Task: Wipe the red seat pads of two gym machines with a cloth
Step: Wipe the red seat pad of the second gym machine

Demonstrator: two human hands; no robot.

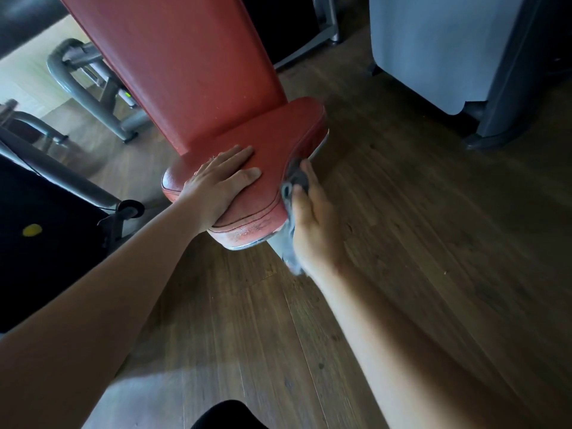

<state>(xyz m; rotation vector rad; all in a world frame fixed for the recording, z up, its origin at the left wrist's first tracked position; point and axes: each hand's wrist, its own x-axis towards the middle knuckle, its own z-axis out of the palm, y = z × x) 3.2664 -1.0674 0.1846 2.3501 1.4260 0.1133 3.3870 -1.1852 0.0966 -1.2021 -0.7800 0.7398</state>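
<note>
Pressing my left hand (pixel 221 181) flat on the top of the red seat pad (pixel 278 134), I keep the fingers straight and close together, with the thumb a little apart; this hand holds nothing. The seat pad is in the middle of the view, just in front of me, and the long red back pad (pixel 185 63) rises from its far side.

My right hand (pixel 312 218) lies along the right side edge of the seat pad, fingers stretched out toward the far end. Between this hand and the edge is the grey cloth (pixel 296 178), which the straight fingers press against the pad. One bunch of the cloth shows near my fingertips, and its other end hangs below my palm, blurred. If my thumb pinches it, I cannot tell.

Under the near edge of the seat a thin metal plate (pixel 247 244) shows. On the wooden floor (pixel 418 243) stand a grey machine frame (pixel 80 88) at the far left, a black machine part (pixel 46 258) at the near left, and a pale grey panel (pixel 433 48) at the far right.
</note>
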